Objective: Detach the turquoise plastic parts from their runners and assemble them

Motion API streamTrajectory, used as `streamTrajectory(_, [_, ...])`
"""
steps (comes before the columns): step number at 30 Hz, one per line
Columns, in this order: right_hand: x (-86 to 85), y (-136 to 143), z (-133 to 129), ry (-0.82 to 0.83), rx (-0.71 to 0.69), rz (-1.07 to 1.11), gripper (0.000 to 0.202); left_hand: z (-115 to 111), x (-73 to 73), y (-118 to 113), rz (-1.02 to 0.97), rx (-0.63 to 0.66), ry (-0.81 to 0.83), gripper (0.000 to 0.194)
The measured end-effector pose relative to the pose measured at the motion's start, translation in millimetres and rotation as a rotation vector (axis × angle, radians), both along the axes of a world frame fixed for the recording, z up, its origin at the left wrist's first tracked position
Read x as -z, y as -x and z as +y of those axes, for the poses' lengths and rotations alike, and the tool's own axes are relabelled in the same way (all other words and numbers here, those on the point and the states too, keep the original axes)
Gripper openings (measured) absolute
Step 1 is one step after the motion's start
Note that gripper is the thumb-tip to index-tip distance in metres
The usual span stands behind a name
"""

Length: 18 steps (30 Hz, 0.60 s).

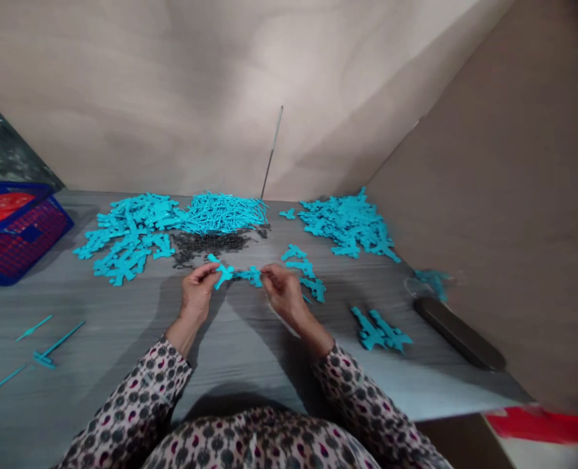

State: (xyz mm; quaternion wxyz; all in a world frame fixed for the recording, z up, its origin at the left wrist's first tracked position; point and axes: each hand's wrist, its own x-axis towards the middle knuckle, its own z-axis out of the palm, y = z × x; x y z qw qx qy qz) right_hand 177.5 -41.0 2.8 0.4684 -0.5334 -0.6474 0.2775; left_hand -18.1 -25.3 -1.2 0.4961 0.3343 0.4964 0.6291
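The branched turquoise piece (224, 272) is held over the grey table (240, 352), pinched by the left hand (197, 294); a second piece (254, 276) appears grasped by the right hand (285, 293). Much seems left, judging by the heaped pieces (345, 223); what is finished cannot be told. The first's long axis appears slanted, one end pointed away leftward.

Fingers of the left hand (198, 293) cover part of the turquoise piece (224, 273) they pinch; those of the right hand (283, 292) hide one end of a second piece (254, 277), itself blurred. Dark bits (210, 243) beyond the hands: individually too small to identify. Blue basket (44, 234) cut by left edge, its wall partly hiding a red item (0, 208); red object (543, 425) at lower right blurred, running past the right edge, identity undetermined.
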Motion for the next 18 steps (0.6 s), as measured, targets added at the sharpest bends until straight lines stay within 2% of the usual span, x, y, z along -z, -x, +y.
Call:
streamTrajectory(3, [-9.0,30,-5,0.207,-0.148,0.444,0.016,-9,-8.4,-24,-0.034,0.043,-0.018,0.027])
streamTrajectory(5, [-11.5,36,-6,0.271,-0.125,0.600,0.021,-14,-10.1,-33,0.049,0.092,-0.072,0.023])
streamTrajectory(7, [-11.0,29,-5,0.292,-0.071,0.687,0.023,-16,-10.9,-33,0.222,0.141,-0.161,0.019])
streamTrajectory(11, [-6.6,1,0,0.348,-0.068,0.679,0.022,-8,-17.9,-14,0.802,0.166,-0.522,0.024])
streamTrajectory(13, [-4.5,-10,3,0.367,-0.099,0.645,0.022,-1,-23.0,-4,1.057,0.312,-0.666,0.030])
streamTrajectory(15, [-2.5,-16,4,0.368,-0.130,0.624,0.022,8,-26.4,0,1.197,0.460,-0.727,0.030])
streamTrajectory(18, [1.4,-17,7,0.366,-0.151,0.598,0.022,18,-26.7,-2,1.248,0.599,-0.738,0.036])
